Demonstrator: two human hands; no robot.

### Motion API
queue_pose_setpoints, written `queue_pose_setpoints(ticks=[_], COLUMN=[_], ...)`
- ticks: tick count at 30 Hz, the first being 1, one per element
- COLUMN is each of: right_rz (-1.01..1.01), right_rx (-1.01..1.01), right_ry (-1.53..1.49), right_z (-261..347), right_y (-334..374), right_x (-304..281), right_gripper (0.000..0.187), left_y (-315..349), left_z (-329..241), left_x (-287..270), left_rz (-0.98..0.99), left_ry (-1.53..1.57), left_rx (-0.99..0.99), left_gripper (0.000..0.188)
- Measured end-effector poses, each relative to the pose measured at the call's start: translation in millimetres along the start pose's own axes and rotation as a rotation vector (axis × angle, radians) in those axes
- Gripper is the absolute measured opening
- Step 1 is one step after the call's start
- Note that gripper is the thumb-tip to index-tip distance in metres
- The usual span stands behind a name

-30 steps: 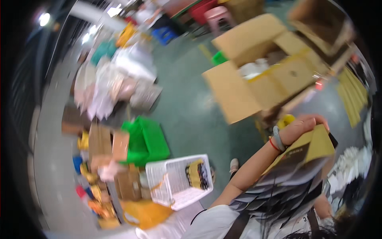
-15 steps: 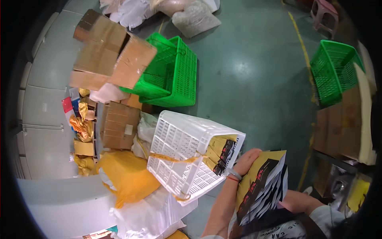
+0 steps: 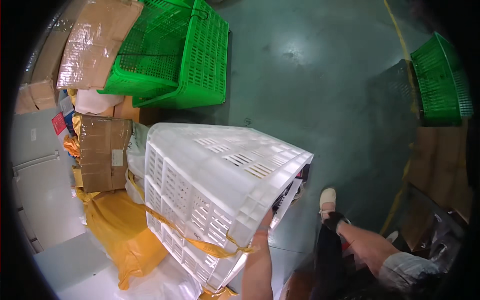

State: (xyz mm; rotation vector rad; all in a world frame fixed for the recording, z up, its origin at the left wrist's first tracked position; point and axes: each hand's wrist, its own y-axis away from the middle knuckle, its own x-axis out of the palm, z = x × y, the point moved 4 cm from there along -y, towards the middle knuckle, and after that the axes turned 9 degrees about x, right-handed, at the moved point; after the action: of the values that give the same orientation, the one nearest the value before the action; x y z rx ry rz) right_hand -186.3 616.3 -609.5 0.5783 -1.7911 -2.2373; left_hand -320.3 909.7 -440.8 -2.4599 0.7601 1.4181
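As the white crate (image 3: 210,170) lies tipped with its mouth toward 4 o'clock, I judge it is turned that way so an arm can go straight in. From 6 o'clock my left hand (image 3: 266,220) reaches just inside the rim; from my remote seat its fingers are hidden, so I cannot tell whether they grasp anything. Dark packets (image 3: 283,196) show in the mouth beside it, probably hemmed in by the crate's walls. My right arm (image 3: 370,245) lies at 4 o'clock, but its hand blurs into the dark trouser leg (image 3: 327,250), and I cannot tell its state. An orange strap (image 3: 207,247) on the crate may serve as a pull. The yellow bag (image 3: 122,225) at 8 o'clock seems to help prop it.
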Motion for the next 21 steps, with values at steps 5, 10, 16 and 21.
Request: queue_pose_setpoints(ticks=[5, 10, 16, 21], right_rz=[-0.262, -0.215, -0.130, 0.027], right_rx=[-0.395, -0.416, -0.151, -0.408], right_ry=[0.325, 0.550, -1.432, -1.966], right_z=[-123.1, -180.7, -279.0, -329.9], right_y=[150.1, 262.6, 372.5, 573.2], right_x=[-3.8, -25.1, -13.4, -60.8], right_gripper=[0.026, 0.024, 0.033, 0.030], left_y=[147.9, 177.1, 166.4, 222.3], left_z=[-126.8, -327.7, -512.9, -690.6], left_x=[34.4, 25.8, -27.8, -95.1], left_rz=[0.075, 0.473, 0.555, 0.703], left_ry=[0.193, 0.530, 0.558, 0.636], left_rx=[0.185, 0.433, 0.734, 1.132], left_gripper=[0.021, 0.024, 0.023, 0.024])
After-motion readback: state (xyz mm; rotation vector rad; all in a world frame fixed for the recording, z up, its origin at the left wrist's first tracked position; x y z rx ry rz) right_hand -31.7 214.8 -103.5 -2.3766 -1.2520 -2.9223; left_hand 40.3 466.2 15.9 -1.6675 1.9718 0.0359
